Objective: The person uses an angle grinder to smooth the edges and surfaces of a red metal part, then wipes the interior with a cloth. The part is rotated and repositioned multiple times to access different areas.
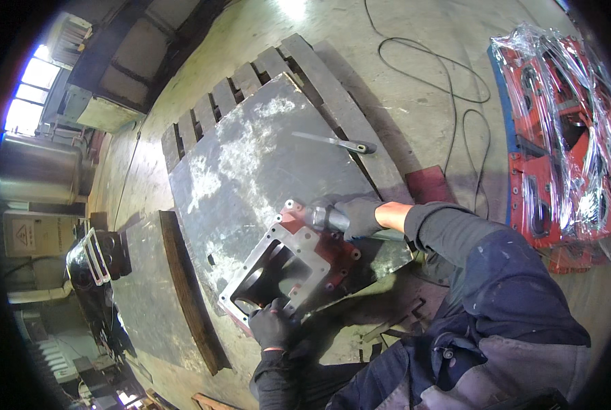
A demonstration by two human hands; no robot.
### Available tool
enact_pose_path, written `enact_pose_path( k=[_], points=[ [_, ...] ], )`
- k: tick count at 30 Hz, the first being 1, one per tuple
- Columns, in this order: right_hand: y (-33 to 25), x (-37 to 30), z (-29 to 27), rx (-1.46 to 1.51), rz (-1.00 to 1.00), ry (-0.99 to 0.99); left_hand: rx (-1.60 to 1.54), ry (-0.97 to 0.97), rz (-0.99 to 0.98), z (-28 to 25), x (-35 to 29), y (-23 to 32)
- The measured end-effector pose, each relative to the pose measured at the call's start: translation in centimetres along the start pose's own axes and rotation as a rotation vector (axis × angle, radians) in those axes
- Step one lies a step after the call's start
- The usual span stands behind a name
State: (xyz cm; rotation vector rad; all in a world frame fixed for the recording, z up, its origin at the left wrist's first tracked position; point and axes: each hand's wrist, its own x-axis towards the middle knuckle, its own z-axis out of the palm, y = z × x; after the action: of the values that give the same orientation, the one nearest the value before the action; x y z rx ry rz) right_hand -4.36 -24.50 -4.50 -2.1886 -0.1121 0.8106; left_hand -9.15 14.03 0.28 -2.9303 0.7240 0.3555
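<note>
A metal housing casting (312,246), red with a bare-metal flange around a large rectangular opening, lies on a dark board. My gloved right hand (362,217) is wrapped around a grey handheld power tool (329,217), whose front end is at the casting's far corner. The tool's working tip is too blurred to make out. At the near edge of the opening, my gloved left hand (274,326) grips the casting's rim, fingers curled over it. Farther off on the board lies a long flat tool with a dark handle, like a file (339,143).
The board (250,157) rests on a wooden pallet (298,55). Red castings (565,150) under clear plastic wrap stand at the right. A black cable (449,75) loops over the floor. A wooden beam (186,294) and dark machinery (90,263) are at the left.
</note>
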Motion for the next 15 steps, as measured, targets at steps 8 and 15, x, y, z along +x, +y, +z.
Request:
enact_pose_path(
  k=[8,15],
  points=[
    [2.4,0.4,1.2,0.112,0.059,0.044,-0.032,0.016,0.033,-0.8,0.1,0.6],
    [5.9,-2.6,1.7,0.166,0.188,0.208,-0.030,-0.011,-0.005,-0.9,0.2,0.9]
  ],
)
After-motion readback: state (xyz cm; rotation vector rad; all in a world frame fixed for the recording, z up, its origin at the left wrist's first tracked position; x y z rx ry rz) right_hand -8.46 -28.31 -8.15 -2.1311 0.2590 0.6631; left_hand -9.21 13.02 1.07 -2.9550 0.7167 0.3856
